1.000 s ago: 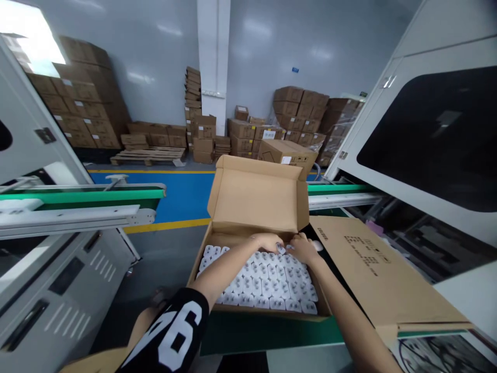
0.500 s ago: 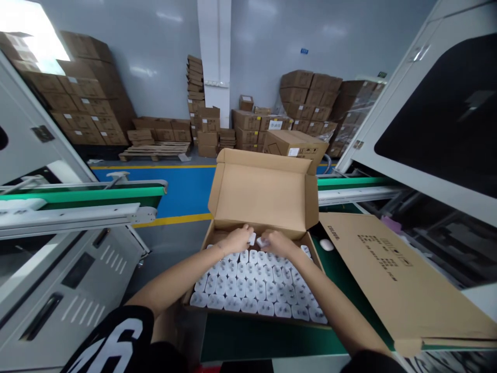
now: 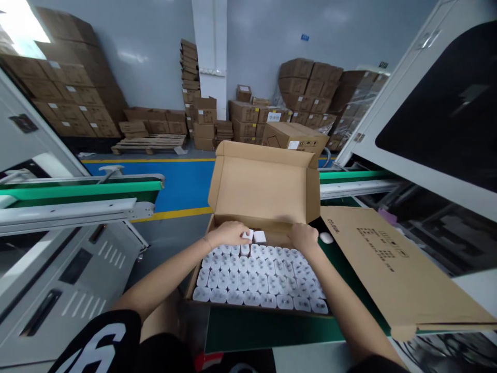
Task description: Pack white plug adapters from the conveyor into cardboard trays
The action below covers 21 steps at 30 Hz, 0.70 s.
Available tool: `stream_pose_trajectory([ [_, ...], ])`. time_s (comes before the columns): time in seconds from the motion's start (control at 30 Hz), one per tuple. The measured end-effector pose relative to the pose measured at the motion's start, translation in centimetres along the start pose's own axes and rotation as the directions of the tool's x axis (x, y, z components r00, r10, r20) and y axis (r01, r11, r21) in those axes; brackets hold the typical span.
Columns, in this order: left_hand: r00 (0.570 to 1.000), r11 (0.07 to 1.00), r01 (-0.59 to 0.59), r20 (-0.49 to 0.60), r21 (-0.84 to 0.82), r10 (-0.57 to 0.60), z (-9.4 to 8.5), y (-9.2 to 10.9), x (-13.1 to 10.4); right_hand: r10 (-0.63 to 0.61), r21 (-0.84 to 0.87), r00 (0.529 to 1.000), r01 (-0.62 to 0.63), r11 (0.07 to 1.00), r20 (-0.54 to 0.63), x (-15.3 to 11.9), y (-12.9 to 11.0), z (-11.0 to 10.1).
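An open cardboard box (image 3: pixel 264 178) holds rows of white plug-in power adapters (image 3: pixel 252 282), most with their pins facing up. Over the back row, my left hand (image 3: pixel 230 234) pinches a white power adapter (image 3: pixel 247 236) between thumb and fingers. Right beside it, another white adapter (image 3: pixel 259 237) lies with a smooth face up at the back of the box. My right hand (image 3: pixel 305 237) is at the box's back right corner, fingers curled downward; whatever they hold is hidden.
A flat printed cardboard piece (image 3: pixel 392 264) leans at the right on the green work surface (image 3: pixel 267 331), near a small white round object (image 3: pixel 326 238). Green conveyors (image 3: pixel 81 192) end on both sides. Carton stacks (image 3: pixel 310 88) stand along the far wall.
My right hand has moved right, from the middle of the back row to the box's corner. A white adapter now lies where it was. My left hand stays near the same spot.
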<state>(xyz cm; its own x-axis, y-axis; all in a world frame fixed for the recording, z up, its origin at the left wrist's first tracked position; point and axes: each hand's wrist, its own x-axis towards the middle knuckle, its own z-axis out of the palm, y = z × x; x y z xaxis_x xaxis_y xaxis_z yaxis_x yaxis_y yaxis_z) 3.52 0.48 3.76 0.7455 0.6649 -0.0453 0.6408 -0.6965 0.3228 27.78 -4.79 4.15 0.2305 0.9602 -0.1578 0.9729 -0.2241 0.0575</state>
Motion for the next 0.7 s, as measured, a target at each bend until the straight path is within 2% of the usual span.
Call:
stream_pose_trajectory([
  [0.07,0.989,0.996,-0.082,0.123,0.022,0.079,-0.3,1.0,-0.6,0.116,-0.047,0.993,-0.115,0.992,0.012,-0.4,1.2,-0.2],
  [0.13,0.964,0.99,-0.137,0.233,0.038,0.125,-0.5,2.1,-0.8,0.132,-0.04,0.99,-0.13,0.991,0.043,-0.7,2.0,0.1],
  [0.2,0.958,0.99,-0.135,0.258,0.036,0.122,-0.8,2.7,-0.9,0.144,-0.025,0.988,-0.142,0.989,0.062,-0.8,2.5,0.4],
  [0.3,0.978,0.996,-0.084,0.191,-0.025,0.088,-1.4,2.2,-1.3,0.147,-0.003,0.987,-0.147,0.989,0.067,-0.8,3.1,0.9],
  [0.4,0.999,0.997,0.049,0.018,-0.054,-0.048,-1.6,0.5,-1.8,0.099,0.015,0.994,-0.1,0.995,0.054,-0.8,3.1,1.0],
  [0.5,0.957,0.963,0.258,-0.155,0.075,-0.244,-0.8,-1.0,-2.1,-0.028,0.036,1.0,0.028,0.999,-0.002,-0.9,2.0,1.0],
  [0.57,0.94,0.939,0.319,-0.17,0.129,-0.296,0.1,-1.5,-2.0,-0.154,0.053,0.988,0.156,0.986,-0.031,-0.9,1.0,1.2],
  [0.63,0.951,0.947,0.297,-0.124,0.124,-0.282,0.8,-1.8,-1.9,-0.289,0.082,0.957,0.289,0.954,-0.015,-0.6,0.5,1.4],
  [0.7,0.962,0.959,0.265,-0.089,0.105,-0.256,1.0,-2.2,-1.8,-0.358,0.147,0.934,0.354,0.924,0.006,0.0,0.7,1.8],
])
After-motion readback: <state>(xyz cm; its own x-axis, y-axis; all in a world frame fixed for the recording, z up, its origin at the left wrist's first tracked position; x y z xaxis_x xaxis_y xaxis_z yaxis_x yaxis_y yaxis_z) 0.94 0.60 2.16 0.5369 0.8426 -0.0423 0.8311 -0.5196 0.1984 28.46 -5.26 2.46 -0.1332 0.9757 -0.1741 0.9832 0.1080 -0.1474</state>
